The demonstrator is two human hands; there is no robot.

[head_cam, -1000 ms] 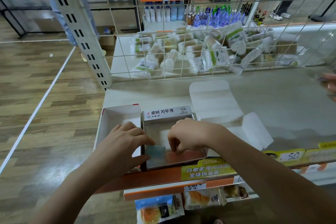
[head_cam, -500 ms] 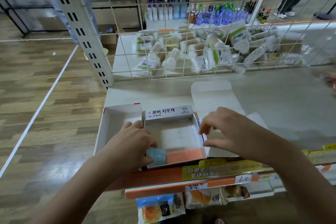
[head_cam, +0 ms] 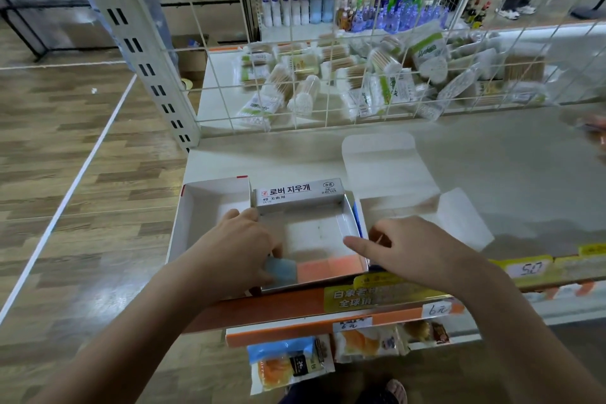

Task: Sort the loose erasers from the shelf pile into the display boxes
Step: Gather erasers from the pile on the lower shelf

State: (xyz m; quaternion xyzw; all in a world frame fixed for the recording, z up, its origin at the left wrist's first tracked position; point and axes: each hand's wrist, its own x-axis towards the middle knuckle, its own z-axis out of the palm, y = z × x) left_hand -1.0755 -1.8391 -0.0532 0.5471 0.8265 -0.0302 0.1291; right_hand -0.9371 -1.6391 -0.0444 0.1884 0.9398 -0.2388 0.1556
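A grey display box (head_cam: 300, 195) with a Korean label stands at the shelf's front edge. Along its near wall lie a blue eraser (head_cam: 284, 270) and a row of orange erasers (head_cam: 331, 267); the rest of its floor is bare. My left hand (head_cam: 236, 249) reaches over the box's left wall and pinches the blue eraser in the near left corner. Outside the box's right wall is my right hand (head_cam: 413, 249), holding nothing, with its forefinger stretched out over the near right corner.
An empty white box (head_cam: 210, 203) adjoins the display box on the left, and an unfolded white box (head_cam: 387, 167) lies to the right. A wire grid (head_cam: 328, 82) with cotton-swab packs behind it closes the back. Blurred reddish things (head_cam: 595, 128) show at the far right edge.
My right hand has come out of the display box and moved to its right side. My left hand has stayed on the blue eraser in the near left corner.
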